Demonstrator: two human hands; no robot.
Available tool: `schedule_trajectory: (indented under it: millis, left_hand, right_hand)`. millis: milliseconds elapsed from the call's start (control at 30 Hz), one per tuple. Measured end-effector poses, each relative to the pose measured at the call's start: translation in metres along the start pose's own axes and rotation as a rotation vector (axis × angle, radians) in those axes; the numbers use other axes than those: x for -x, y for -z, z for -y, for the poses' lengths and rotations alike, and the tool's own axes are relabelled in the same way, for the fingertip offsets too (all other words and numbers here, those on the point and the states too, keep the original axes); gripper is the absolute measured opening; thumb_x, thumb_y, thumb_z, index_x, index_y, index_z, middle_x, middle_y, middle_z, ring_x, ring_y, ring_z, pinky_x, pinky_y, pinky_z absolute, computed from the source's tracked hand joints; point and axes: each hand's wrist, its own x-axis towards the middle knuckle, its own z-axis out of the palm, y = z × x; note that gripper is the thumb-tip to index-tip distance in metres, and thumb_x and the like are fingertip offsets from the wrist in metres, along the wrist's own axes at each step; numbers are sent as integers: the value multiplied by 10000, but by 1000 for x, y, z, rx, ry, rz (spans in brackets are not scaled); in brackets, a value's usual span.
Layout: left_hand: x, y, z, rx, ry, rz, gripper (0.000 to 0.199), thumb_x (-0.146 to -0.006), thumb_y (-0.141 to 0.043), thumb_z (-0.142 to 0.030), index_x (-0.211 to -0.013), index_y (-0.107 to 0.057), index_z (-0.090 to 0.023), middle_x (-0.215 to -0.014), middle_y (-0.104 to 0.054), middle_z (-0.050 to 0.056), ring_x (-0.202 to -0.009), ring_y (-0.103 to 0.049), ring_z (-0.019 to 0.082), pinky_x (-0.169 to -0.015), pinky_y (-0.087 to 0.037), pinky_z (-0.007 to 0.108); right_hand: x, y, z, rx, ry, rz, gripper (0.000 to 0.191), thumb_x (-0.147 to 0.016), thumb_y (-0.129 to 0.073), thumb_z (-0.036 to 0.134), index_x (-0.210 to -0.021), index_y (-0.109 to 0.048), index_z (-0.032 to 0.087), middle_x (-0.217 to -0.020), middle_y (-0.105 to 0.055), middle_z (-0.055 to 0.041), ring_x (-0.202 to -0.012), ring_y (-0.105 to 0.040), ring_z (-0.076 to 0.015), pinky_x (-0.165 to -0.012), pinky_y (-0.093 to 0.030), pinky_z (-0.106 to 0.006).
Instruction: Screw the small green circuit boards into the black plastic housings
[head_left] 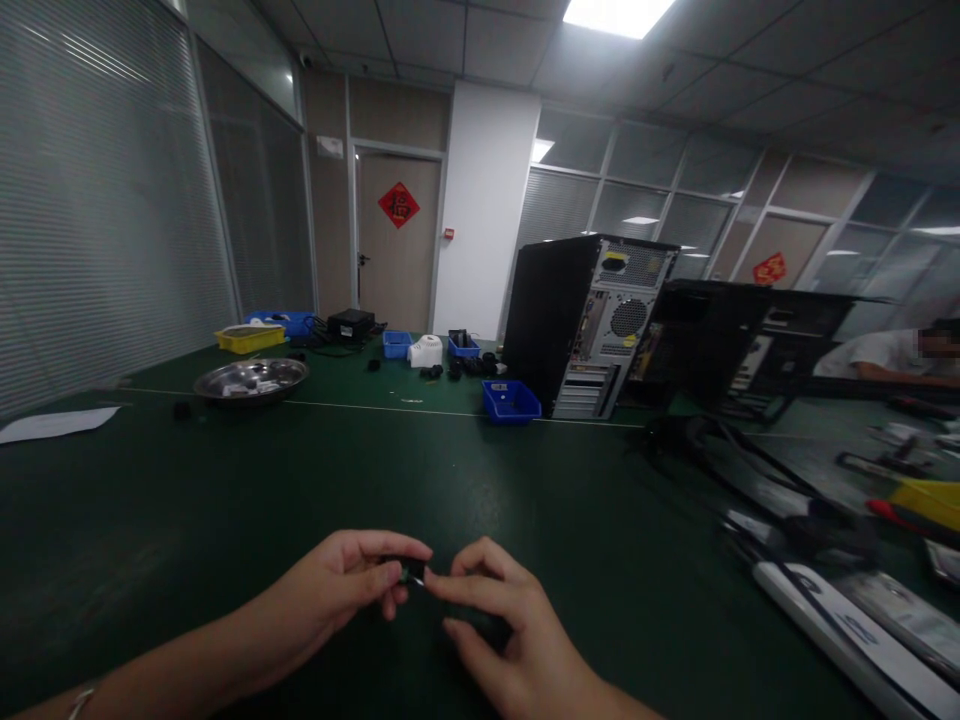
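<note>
Near the bottom centre, my left hand (352, 575) pinches a small dark part (412, 568) with a greenish edge and a bright metallic bit. My right hand (506, 610) is just to the right, its index fingertip at the part's right end. The thumb of that hand is apart from the index finger, and the other fingers are curled. Whether the right hand grips anything cannot be made out. Both hands are above the green table (300, 490).
A black computer tower (547, 310) stands behind a blue bin (511, 402). Back left are a metal bowl (251, 380) and a yellow tray (250, 338). Cables (750, 470) and a white device (847, 625) lie right. A person (877, 352) is at far right.
</note>
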Motion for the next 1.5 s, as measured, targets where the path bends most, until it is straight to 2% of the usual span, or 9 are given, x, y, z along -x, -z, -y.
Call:
schedule_trajectory:
  millis: [567,700,767,833,900,1033,1167,1333,1500]
  left_hand:
    - [0,-1,4,7,-37,33,409,-722,-800,-397,-1050,-745,-159,-903,-695,58,-696,-526,140,-686,-406,278]
    - [-4,2,3,0,-73,0,343,-760,-770,-367,-1037,-715,-172,-911,-686,47,-718,-535,145,-667,-418,268]
    - [-7,6,3,-23,-109,-4,267,-796,-738,-358,-992,-678,-187,-923,-691,45,-720,-545,148,-647,-423,263]
    - [-9,10,3,-94,-121,24,203,-828,-704,-348,-945,-640,-195,-938,-693,45,-714,-555,149,-633,-430,262]
    - [-9,12,4,-212,-108,71,171,-854,-667,-340,-938,-633,-195,-935,-679,40,-730,-567,158,-636,-440,262]
    - [1,8,-1,-628,-105,134,158,-882,-612,-329,-962,-680,-211,-880,-635,8,-778,-564,177,-680,-432,260]
    - [10,-1,-12,-991,-203,257,121,-922,-558,-267,-954,-669,-233,-940,-640,9,-871,-566,189,-788,-422,275]
    - [9,1,-9,-1087,-326,311,130,-966,-511,-276,-918,-626,-238,-1015,-630,15,-980,-539,194,-919,-380,303]
    - [8,4,2,-1091,-263,250,152,-938,-553,-284,-1085,-592,-267,-1044,-585,24,-972,-526,210,-848,-412,300]
  right_hand:
    - [-3,-1,-1,-145,-6,3,349,-840,-613,110,-1139,-719,256,-964,-581,-54,-908,-604,-194,-791,-480,-318]
    - [-3,-2,-1,-157,1,-54,325,-846,-622,133,-1128,-719,261,-955,-593,-51,-895,-613,-195,-787,-483,-317]
    - [-1,0,0,-167,-14,-154,315,-885,-594,160,-1164,-684,275,-975,-601,-49,-905,-610,-195,-797,-477,-314]
    - [1,2,0,-171,-38,-285,314,-937,-534,190,-1222,-623,287,-1023,-602,-50,-938,-601,-198,-815,-468,-312]
    - [3,3,-1,-157,-29,-333,319,-965,-491,196,-1256,-577,295,-1055,-598,-47,-967,-590,-197,-832,-461,-305]
    - [5,3,-3,-108,45,-158,357,-955,-503,156,-1276,-559,303,-1069,-608,-35,-998,-585,-190,-878,-452,-295]
    - [3,0,-4,-98,-11,-125,338,-965,-495,142,-1259,-563,293,-1058,-609,-29,-990,-586,-183,-876,-450,-290]
    - [1,1,-1,-108,-65,-94,287,-969,-501,154,-1204,-598,285,-1018,-612,-26,-957,-595,-183,-849,-461,-292]
    - [5,-3,-4,-101,-101,-93,312,-981,-473,181,-1258,-548,304,-1039,-595,-33,-933,-599,-194,-844,-468,-322]
